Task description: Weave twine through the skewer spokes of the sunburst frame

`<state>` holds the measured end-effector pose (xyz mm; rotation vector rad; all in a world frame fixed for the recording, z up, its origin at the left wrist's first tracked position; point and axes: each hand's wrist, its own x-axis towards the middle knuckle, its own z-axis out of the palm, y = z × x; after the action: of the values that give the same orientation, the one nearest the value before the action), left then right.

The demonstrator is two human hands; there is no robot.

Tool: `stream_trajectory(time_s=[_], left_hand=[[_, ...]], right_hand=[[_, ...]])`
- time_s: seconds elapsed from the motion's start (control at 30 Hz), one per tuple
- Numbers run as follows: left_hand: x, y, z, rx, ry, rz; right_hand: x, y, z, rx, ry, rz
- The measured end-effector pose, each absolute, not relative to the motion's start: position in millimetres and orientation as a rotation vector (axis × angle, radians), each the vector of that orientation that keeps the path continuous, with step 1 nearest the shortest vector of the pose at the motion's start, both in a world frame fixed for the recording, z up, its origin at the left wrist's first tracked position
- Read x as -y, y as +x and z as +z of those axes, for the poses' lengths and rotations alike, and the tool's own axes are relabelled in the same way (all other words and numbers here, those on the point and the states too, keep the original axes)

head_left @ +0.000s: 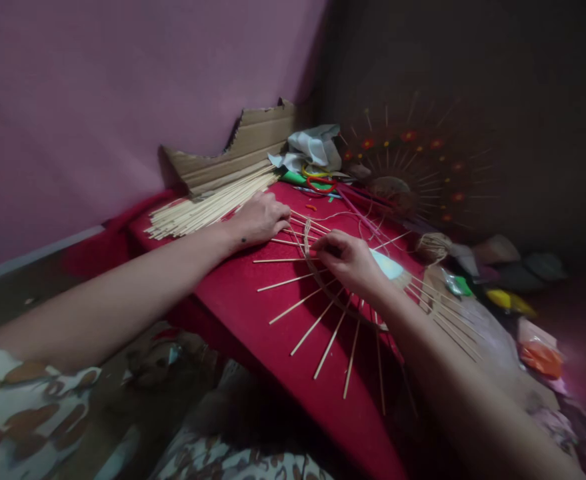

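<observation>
A wheel of thin wooden sticks (pixel 305 327) fans out over the red cloth, with a ring of pale twine (pixel 327 291) woven around the spokes. Part of a white disc (pixel 387 265) shows at its middle, partly covered by my right forearm. At the wheel's far left side, my left hand (pixel 263 219) is closed with its fingertips on the outer end of a stick. My right hand (pixel 345 259) is pinched just inside the twine ring, above the spokes. Whatever lies between its fingertips is too small to make out.
A bundle of loose sticks (pixel 213 203) lies behind my left hand, before torn cardboard (pixel 243 143). Red-handled scissors (pixel 321 183) rest near crumpled grey material (pixel 315 148). At right are a twine ball (pixel 433 247) and coloured packets (pixel 540 357). A flower-decorated stick wheel (pixel 417 160) stands behind.
</observation>
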<state>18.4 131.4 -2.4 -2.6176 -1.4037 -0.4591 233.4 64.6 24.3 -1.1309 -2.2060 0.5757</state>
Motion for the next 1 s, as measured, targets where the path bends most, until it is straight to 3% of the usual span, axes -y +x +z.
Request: stream_trajectory(time_s=[0.47,0.8,1.0], left_hand=[[-124,21,4,1.435,-2.604,-0.439],[-123,-3,12,1.394,-2.767,-0.816],[-105,-33,21,1.411,-2.903,-0.734]], right_hand=[[-71,221,9,2.521,-1.007,0.265],[-69,218,3,2.697,-1.096,-0.061],[-70,219,-2,2.679,-1.067,-0.129]])
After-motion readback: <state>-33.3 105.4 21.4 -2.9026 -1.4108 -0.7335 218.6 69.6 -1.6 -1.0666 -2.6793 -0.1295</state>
